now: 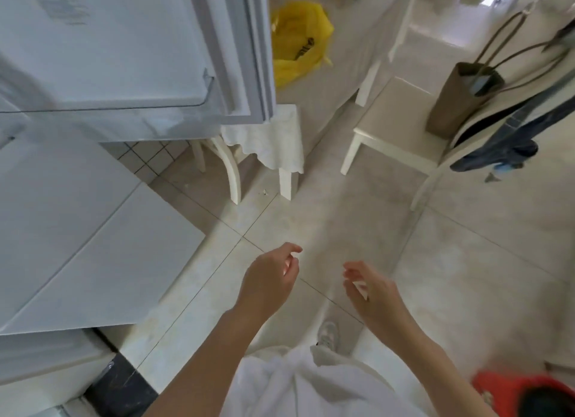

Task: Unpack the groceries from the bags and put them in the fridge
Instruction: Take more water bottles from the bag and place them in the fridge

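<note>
The white fridge [77, 230] fills the left side, and its upper door [130, 43] stands swung open above it. A yellow plastic grocery bag [298, 40] lies on the table top at the upper middle. My left hand [270, 279] and my right hand [370, 289] hang over the tiled floor in the lower middle. Both have loosely curled fingers and hold nothing. The picture is blurred with motion.
A white table [348, 74] with a lace cloth [273, 136] stands beyond the fridge door. A white chair [392, 127] carries a brown tote bag [457, 102] and dark clothes [510, 146]. A red object [513, 391] sits at the lower right. My shoe [328, 332] is on the floor.
</note>
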Action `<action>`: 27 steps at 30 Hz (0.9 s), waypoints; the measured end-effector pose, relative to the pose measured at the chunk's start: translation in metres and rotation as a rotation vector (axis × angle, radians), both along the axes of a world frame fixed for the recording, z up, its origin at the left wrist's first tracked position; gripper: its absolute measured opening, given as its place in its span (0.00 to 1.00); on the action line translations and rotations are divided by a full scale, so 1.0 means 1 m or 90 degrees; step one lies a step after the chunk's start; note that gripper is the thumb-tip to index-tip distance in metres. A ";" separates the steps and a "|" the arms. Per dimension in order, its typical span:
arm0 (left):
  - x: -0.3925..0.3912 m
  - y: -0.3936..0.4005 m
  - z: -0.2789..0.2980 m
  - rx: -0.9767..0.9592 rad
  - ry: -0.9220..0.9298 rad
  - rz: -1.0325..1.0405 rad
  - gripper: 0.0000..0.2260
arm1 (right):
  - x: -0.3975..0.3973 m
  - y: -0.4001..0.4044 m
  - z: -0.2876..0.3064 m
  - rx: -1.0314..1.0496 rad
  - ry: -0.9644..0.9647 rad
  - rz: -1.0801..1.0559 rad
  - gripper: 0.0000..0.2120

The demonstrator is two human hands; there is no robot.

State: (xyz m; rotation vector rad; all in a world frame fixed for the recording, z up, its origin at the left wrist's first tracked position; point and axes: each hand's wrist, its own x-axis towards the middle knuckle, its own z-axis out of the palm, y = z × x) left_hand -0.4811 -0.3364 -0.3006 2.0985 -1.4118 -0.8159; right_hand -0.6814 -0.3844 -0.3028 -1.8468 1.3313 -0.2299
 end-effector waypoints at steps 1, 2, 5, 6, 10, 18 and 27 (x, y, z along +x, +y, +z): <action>-0.012 -0.015 0.000 -0.003 0.002 -0.004 0.10 | -0.012 -0.014 0.000 -0.008 0.004 -0.001 0.12; -0.023 -0.029 0.000 -0.004 0.005 -0.006 0.10 | -0.022 -0.029 0.001 -0.015 0.008 -0.003 0.12; -0.045 -0.068 0.000 -0.014 0.006 -0.013 0.10 | -0.046 -0.069 0.002 -0.017 0.027 0.002 0.12; -0.049 -0.079 0.001 -0.015 0.007 -0.016 0.10 | -0.051 -0.082 0.002 -0.018 0.030 0.004 0.13; -0.053 -0.122 -0.002 -0.005 0.003 -0.008 0.10 | -0.054 -0.136 -0.001 -0.019 0.034 0.002 0.12; -0.006 -0.242 -0.010 0.027 0.018 0.013 0.10 | -0.011 -0.268 -0.001 -0.061 0.018 0.014 0.12; 0.047 -0.380 -0.004 -0.013 0.032 0.040 0.10 | 0.066 -0.407 0.009 -0.082 -0.017 0.041 0.12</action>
